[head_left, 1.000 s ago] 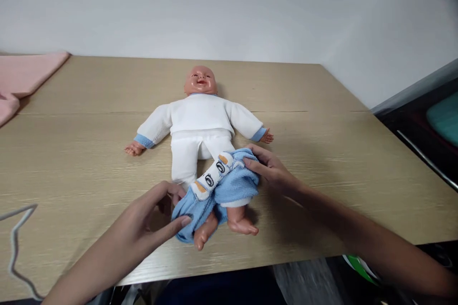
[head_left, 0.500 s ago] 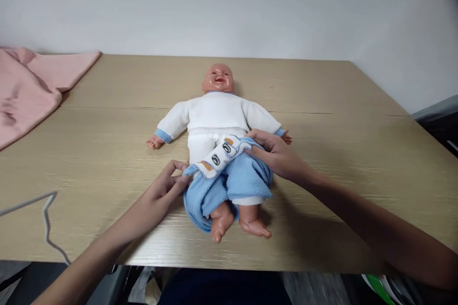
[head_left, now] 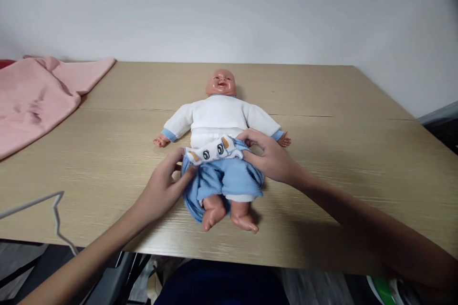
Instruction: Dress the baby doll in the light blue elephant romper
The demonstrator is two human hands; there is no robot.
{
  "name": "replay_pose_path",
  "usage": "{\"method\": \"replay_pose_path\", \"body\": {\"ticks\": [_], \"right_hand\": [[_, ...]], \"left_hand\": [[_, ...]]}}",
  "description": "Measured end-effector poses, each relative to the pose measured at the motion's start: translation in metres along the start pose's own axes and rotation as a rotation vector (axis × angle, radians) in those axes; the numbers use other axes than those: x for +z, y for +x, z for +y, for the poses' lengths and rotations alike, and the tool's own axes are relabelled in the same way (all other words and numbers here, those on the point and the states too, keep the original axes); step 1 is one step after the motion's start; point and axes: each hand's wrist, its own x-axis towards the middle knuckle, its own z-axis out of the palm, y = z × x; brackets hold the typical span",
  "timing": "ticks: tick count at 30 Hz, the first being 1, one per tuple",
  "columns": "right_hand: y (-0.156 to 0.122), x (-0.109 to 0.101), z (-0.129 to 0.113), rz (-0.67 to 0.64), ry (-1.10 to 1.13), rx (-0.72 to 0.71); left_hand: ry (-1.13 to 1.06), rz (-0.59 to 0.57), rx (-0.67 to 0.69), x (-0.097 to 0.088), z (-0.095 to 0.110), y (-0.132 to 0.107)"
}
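A baby doll lies on its back on the table, feet toward me, in a white top with blue cuffs. Blue fleece clothing is around its legs, with a white folded edge bearing embroidered eyes and orange patches across the thighs. At the left end of that edge, my left hand pinches the fabric between thumb and fingers. My right hand grips the opposite end by the doll's hip. Both bare feet stick out below the blue cloth.
On the far left of the wooden table lies a pink cloth. A bent white wire or cable rests at the near left. A wall stands behind, and a dark chair is below the front edge.
My left hand has raised its end of the blue garment up toward the doll's waist. The patterned edge is now more level. The camera view has shifted slightly.
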Motion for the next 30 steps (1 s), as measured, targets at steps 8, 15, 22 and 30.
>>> {"method": "replay_pose_path", "body": {"ticks": [8, 15, 22, 30], "right_hand": [[0.013, 0.017, 0.015, 0.211, -0.118, 0.021], [0.020, 0.017, 0.025, 0.227, -0.105, -0.011], [0.045, 0.019, 0.060, 0.238, 0.003, 0.088], [0.052, 0.018, 0.069, 0.251, 0.049, 0.076]], "left_hand": [[-0.145, -0.095, -0.083, -0.010, -0.022, 0.041], [0.161, 0.058, 0.135, -0.008, -0.026, 0.046], [-0.272, -0.147, 0.005, -0.011, -0.048, 0.108], [-0.348, -0.285, -0.122, -0.020, -0.077, 0.133]]}}
